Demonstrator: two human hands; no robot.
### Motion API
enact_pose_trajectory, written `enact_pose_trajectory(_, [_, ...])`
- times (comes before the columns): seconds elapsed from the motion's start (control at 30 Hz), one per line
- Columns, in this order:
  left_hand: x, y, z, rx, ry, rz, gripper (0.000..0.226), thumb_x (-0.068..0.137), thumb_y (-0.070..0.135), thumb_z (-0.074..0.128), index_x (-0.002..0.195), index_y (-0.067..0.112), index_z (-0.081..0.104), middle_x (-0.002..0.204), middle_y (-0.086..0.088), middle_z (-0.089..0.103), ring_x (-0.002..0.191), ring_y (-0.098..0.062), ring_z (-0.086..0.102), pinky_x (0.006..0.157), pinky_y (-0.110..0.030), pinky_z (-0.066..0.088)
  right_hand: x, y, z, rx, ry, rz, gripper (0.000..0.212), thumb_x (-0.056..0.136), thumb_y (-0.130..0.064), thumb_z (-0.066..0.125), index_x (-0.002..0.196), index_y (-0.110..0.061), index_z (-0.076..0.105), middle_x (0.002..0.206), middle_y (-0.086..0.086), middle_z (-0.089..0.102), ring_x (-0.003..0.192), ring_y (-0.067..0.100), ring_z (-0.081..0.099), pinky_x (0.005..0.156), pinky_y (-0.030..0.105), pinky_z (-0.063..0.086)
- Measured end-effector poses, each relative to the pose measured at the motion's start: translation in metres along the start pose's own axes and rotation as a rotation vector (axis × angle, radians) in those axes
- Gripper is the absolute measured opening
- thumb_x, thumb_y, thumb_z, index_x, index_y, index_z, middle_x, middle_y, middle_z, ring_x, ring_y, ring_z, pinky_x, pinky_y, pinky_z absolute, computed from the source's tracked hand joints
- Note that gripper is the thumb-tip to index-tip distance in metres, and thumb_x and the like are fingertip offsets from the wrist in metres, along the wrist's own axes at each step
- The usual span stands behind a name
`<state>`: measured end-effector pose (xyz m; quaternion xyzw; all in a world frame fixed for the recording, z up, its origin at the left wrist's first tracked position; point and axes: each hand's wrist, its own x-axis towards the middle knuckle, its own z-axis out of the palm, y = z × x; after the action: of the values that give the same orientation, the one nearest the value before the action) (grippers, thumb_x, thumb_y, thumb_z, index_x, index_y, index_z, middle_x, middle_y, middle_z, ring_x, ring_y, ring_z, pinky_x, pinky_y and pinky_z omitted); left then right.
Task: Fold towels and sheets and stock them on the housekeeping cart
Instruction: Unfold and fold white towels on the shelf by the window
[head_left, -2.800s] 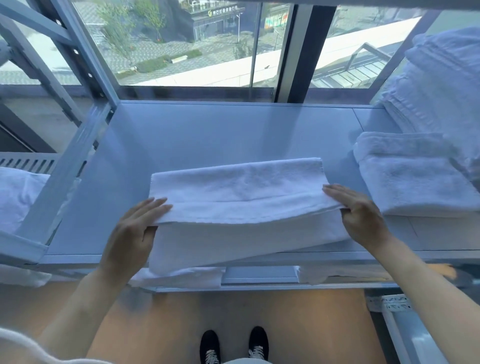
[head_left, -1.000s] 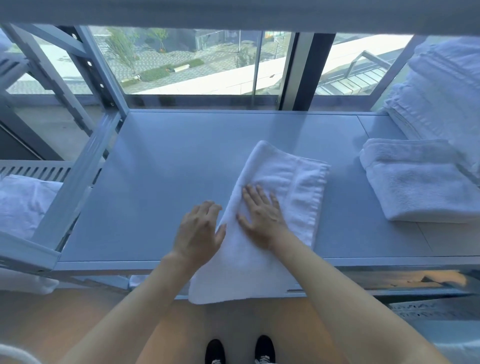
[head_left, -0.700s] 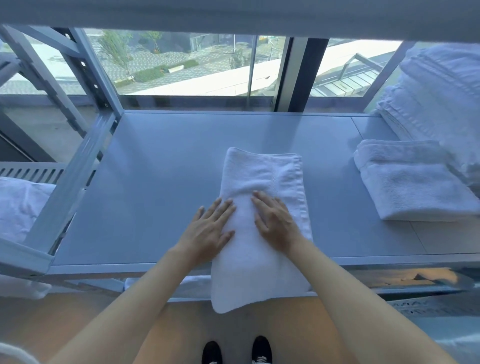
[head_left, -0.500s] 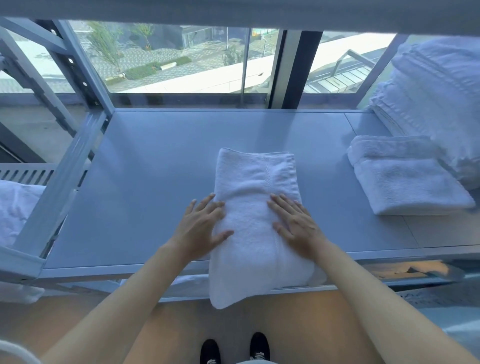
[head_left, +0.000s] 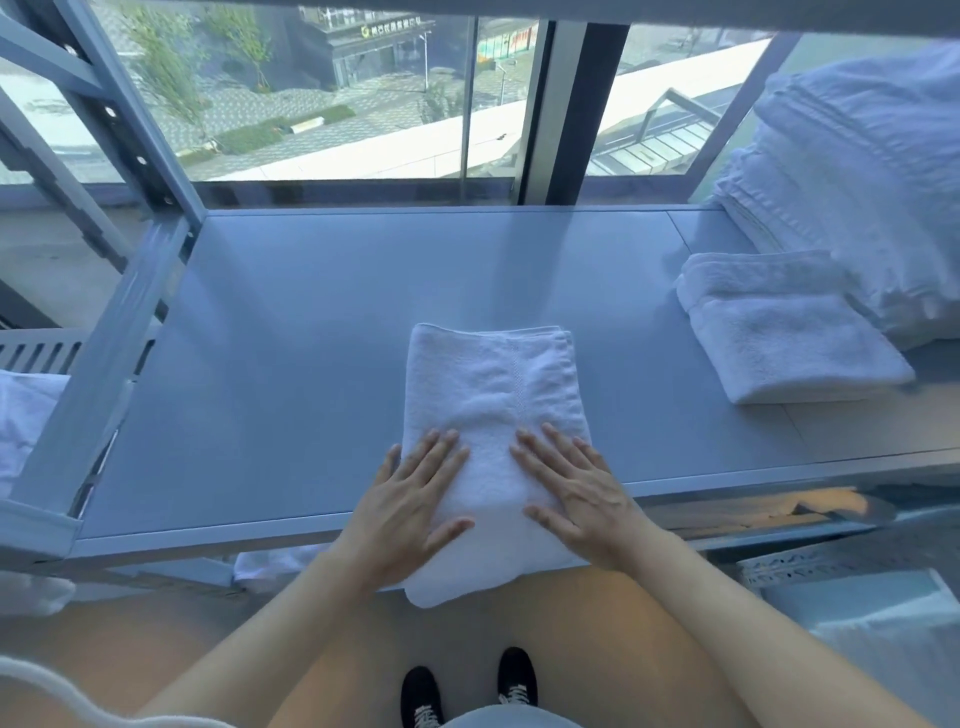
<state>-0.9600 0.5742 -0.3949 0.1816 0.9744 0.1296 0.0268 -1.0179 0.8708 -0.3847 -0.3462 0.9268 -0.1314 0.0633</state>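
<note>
Both hands flat on the towel, fingers straight: left hand & right hand. Towel's near end hangs off the shelf.

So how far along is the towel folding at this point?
Done: one folded towel lies beside the linen stack. In hand: left hand and right hand press flat on the half-folded towel, whose near end overhangs the shelf. Left: final fold, stacking.
</note>
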Motion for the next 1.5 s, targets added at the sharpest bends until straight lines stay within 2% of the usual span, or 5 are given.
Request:
enact_pose_trajectory(0.17, [-0.022, 0.001, 0.012, 0.112, 0.056, 0.009, 0.106, 0.087, 0.055, 0.071, 0.166, 0.021, 0.009, 0.173, 0.0, 0.001, 0.16, -0.022, 0.003, 0.124, -0.052, 0.023, -0.005, -0.006, 0.007, -0.107, -0.041, -0.053, 0.1, 0.091, -0.051, 0.065, 0.164, -0.036, -0.002, 0.172, -0.015, -0.007, 0.159, 0.019, -0.009, 0.128, 0.048, 0.012])
enact_pose_trajectory(0.47, [-0.021, 0.004, 0.011, 0.103, 0.238, 0.045, 0.097, 0.077, 0.048, 0.085, 0.156, 0.013, 0.043, 0.164, -0.007, 0.037, 0.15, -0.028, 0.037, 0.111, -0.055, 0.045, 0.001, -0.009, 0.006, -0.193, -0.038, -0.054, 0.104, 0.09, -0.055, 0.07, 0.165, -0.03, 0.003, 0.172, -0.011, -0.004, 0.159, 0.022, -0.003, 0.127, 0.046, 0.012])
enact_pose_trajectory(0.7, [-0.04, 0.032, -0.001, 0.064, 0.423, 0.011, 0.059, 0.056, -0.001, 0.085, 0.111, 0.019, 0.075, 0.115, 0.003, 0.073, 0.102, -0.027, 0.069, 0.083, -0.041, 0.053, -0.019, -0.042, 0.006, -0.208, 0.172, -0.059, 0.074, 0.07, -0.016, 0.088, 0.139, -0.013, 0.061, 0.143, 0.005, 0.06, 0.132, 0.031, 0.057, 0.096, 0.045, 0.05])
enact_pose_trajectory(0.87, [-0.058, 0.061, -0.007, 0.031, 0.504, -0.038, 0.028, 0.074, 0.003, 0.067, 0.097, 0.02, 0.073, 0.086, 0.003, 0.064, 0.08, -0.029, 0.062, 0.078, -0.038, 0.048, -0.041, -0.047, -0.007, -0.204, 0.321, -0.092, 0.045, 0.067, 0.008, 0.075, 0.107, -0.011, 0.066, 0.107, 0.003, 0.067, 0.092, 0.029, 0.066, 0.073, 0.037, 0.05])
enact_pose_trajectory(1.5, [-0.096, 0.323, 0.005, -0.129, 0.454, -0.048, 0.045, 0.056, -0.006, 0.082, 0.094, 0.016, 0.072, 0.086, 0.001, 0.061, 0.079, -0.027, 0.06, 0.053, -0.033, 0.047, -0.297, 0.012, -0.064, -0.099, 0.484, -0.017, 0.036, 0.074, 0.002, 0.075, 0.105, -0.014, 0.065, 0.101, 0.002, 0.068, 0.087, 0.027, 0.064, 0.072, 0.042, 0.052])
